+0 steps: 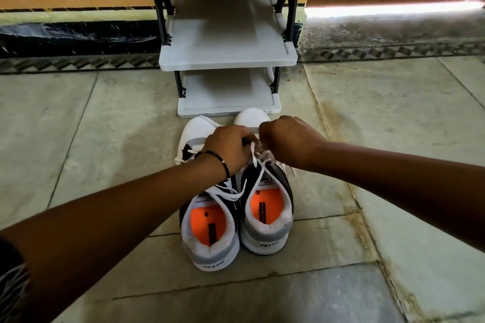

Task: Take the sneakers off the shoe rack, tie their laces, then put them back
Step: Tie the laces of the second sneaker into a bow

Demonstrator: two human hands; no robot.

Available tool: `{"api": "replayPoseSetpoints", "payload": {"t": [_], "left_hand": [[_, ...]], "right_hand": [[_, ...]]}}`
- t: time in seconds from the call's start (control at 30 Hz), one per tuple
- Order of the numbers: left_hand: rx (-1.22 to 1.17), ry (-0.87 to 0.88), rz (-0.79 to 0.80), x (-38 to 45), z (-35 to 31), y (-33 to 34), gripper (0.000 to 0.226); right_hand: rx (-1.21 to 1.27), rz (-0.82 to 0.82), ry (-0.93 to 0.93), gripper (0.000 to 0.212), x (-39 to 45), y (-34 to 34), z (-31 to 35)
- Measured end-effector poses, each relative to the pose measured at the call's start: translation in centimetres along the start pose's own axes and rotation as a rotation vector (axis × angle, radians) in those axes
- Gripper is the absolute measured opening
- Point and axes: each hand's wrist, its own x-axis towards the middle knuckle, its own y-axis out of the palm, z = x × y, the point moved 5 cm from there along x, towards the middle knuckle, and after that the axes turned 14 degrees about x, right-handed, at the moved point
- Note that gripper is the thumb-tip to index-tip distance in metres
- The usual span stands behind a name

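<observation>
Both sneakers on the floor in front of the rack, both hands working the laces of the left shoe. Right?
Not quite. In the head view the left hand and right hand work the laces of the right sneaker, not the left sneaker. The rest holds: both sneakers sit on the floor in front of the shoe rack.

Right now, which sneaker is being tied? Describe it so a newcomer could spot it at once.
Find the grey shoe rack against the wall; two sneakers stand side by side on the floor before it, heels toward the camera. It is the right sneaker. Unlike the left sneaker, both hands, left hand and right hand, pull its white laces up.
</observation>
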Motion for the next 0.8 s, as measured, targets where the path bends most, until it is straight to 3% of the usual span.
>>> {"api": "replayPoseSetpoints", "payload": {"t": [0.2,0.47,0.8], "left_hand": [[0.088,0.064,-0.034,-0.1,-0.7,-2.9,0.020],[0.388,0.181,-0.024,-2.0,-0.1,-4.6,0.025],[0.769,0.296,0.047,-4.2,3.1,-4.5,0.025]], "right_hand": [[0.151,-0.032,-0.001,0.008,-0.8,-2.4,0.3],[-0.027,-0.117,-0.088,0.017,-3.2,-4.9,1.0],[-0.063,0.113,0.029,0.026,-5.6,-3.2,-2.6]]}}
